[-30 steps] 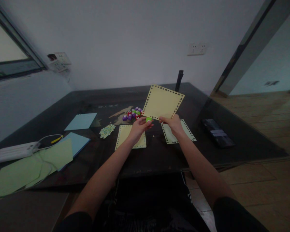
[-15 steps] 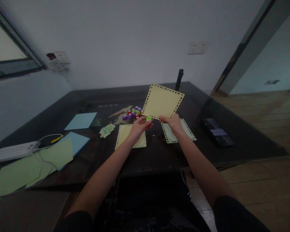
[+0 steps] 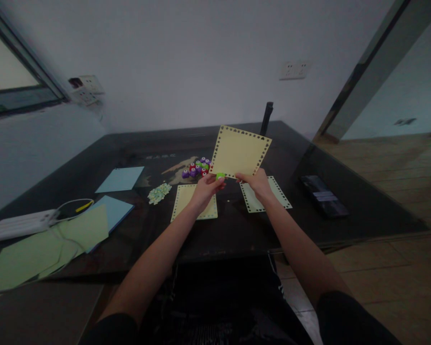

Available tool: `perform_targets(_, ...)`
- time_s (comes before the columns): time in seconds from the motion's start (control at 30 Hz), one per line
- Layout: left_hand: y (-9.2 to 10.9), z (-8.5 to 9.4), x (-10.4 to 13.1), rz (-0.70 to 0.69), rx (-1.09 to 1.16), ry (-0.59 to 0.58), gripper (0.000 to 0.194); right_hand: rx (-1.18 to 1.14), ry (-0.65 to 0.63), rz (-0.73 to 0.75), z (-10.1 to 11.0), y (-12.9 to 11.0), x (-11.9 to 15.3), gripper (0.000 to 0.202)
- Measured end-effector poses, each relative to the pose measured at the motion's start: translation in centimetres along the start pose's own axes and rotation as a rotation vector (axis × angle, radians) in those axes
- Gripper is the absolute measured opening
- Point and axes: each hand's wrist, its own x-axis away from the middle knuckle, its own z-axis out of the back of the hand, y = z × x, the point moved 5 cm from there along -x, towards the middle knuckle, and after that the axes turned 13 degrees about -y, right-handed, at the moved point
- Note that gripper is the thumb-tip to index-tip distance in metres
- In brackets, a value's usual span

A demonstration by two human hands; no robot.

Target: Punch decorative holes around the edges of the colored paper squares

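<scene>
My left hand (image 3: 205, 191) grips a small green craft punch (image 3: 220, 176), thumb on top, at the lower left edge of a pale yellow paper sheet (image 3: 240, 152). Small dark shaped holes run along the edges of that sheet. My right hand (image 3: 257, 186) pinches the sheet by its bottom edge and holds it tilted above the table. Below my left hand lies another yellow sheet (image 3: 183, 197) with a punched border, partly covered by the hand. Under my right wrist rests a pale green punched sheet (image 3: 253, 202).
Several purple, red and green punches (image 3: 197, 167) sit beyond my left hand. Left of them is a pile of paper bits (image 3: 159, 193). Blue paper (image 3: 122, 179), green paper (image 3: 50, 247) and a white power strip (image 3: 21, 226) lie at left, a black phone (image 3: 323, 195) at right.
The yellow sheet has shifted slightly left and tilts a little differently. The green punch has turned slightly and now sits against the sheet's lower edge. Both hands keep their holds.
</scene>
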Motion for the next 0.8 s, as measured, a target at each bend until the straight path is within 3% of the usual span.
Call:
perform_targets(0.4,-0.15,0.57,-0.25,0.008,0.065,0.045,0.025,-0.033,-0.011,0.016,-0.34,-0.17,0.06,0.031)
perform_targets(0.8,0.12,0.48,-0.12,-0.007,0.023,0.047,0.033,-0.032,-0.002,0.004,-0.15,-0.09,-0.03,0.03)
